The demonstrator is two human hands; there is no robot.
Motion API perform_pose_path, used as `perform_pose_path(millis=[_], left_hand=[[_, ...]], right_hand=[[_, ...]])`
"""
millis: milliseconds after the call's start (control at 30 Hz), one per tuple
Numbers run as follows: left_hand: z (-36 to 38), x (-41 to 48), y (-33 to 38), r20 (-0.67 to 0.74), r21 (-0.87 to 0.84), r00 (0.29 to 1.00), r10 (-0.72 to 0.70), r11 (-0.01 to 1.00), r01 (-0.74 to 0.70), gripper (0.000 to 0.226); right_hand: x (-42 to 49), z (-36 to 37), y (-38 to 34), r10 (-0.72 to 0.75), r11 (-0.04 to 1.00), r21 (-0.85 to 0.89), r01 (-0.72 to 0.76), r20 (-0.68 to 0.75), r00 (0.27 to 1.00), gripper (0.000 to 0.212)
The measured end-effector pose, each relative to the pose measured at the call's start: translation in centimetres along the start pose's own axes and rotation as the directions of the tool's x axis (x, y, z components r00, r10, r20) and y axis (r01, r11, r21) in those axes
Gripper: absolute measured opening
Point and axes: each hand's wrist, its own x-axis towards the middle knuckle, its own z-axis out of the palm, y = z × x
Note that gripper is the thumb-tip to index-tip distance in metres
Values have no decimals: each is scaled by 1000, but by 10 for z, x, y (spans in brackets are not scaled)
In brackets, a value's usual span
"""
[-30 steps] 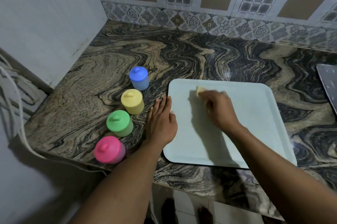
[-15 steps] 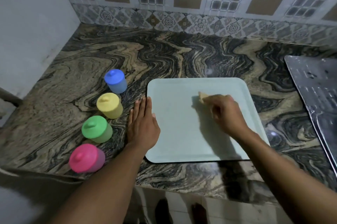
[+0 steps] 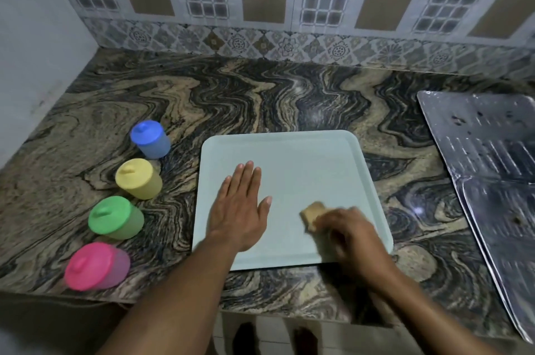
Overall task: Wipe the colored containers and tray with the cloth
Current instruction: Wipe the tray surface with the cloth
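Observation:
A pale blue tray [image 3: 301,158] lies flat on the marbled counter. My left hand [image 3: 240,210] presses flat on the tray's left part, fingers straight. My right hand [image 3: 350,233], blurred by motion, grips a tan cloth [image 3: 311,214] against the tray's near right area. Left of the tray stand several lidded containers in a slanted row: blue [image 3: 150,139], yellow [image 3: 138,178], green [image 3: 115,218] and pink [image 3: 95,265]. Neither hand touches them.
A steel sink drainboard [image 3: 492,152] fills the right side of the counter. A tiled backsplash [image 3: 275,7] runs along the back and a plain wall [image 3: 34,51] closes the left. The counter's front edge [image 3: 289,317] lies just below the tray.
My left hand has moved from the counter beside the tray onto the tray itself. My right hand has dragged the cloth from the tray's far middle toward its near right.

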Motion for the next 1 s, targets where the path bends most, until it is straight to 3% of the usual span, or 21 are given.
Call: perform_pose_path(millis=[100, 167, 233, 333, 367, 433, 567, 633, 700, 767, 900, 1000], left_hand=[[-7, 3, 7, 22, 20, 999, -38, 999, 38, 70], [-11, 7, 24, 21, 24, 998, -62, 998, 61, 70], [-6, 7, 48, 9, -4, 999, -54, 999, 54, 71], [5, 10, 65, 12, -30, 998, -69, 997, 69, 72], [5, 10, 64, 17, -28, 997, -72, 997, 72, 72], [5, 8, 62, 0, -17, 997, -74, 997, 74, 72], [7, 9, 64, -10, -9, 997, -76, 997, 76, 72], [7, 8, 63, -17, -9, 997, -79, 997, 79, 72], [7, 8, 63, -27, -11, 997, -74, 997, 74, 72], [7, 7, 62, -41, -8, 997, -67, 998, 67, 71], [7, 7, 63, -50, -16, 996, -75, 997, 74, 71], [8, 8, 62, -46, -10, 996, -76, 997, 75, 71]], right_hand=[[80, -33, 62, 204, 969, -85, -233, -262, 943, 41], [126, -40, 98, 268, 928, -198, -315, -231, 935, 44], [138, -30, 110, 264, 911, -283, -301, -164, 951, 39], [102, -14, 102, 285, 898, -276, -343, -230, 931, 50], [80, -12, 95, 298, 892, -276, -359, -239, 924, 43], [28, -14, 77, 266, 903, -282, -325, -228, 937, 30], [-49, -21, 57, 169, 935, -314, -166, -18, 986, 49], [-28, -33, 58, 155, 961, -233, -151, -1, 988, 40], [26, -39, 62, 162, 979, -112, -173, -104, 981, 36], [86, -33, 67, 223, 975, 41, -220, -116, 968, 32], [90, 8, 57, 73, 967, -240, -86, -63, 995, 26], [25, 17, 47, -69, 987, -146, 63, -37, 997, 24]])
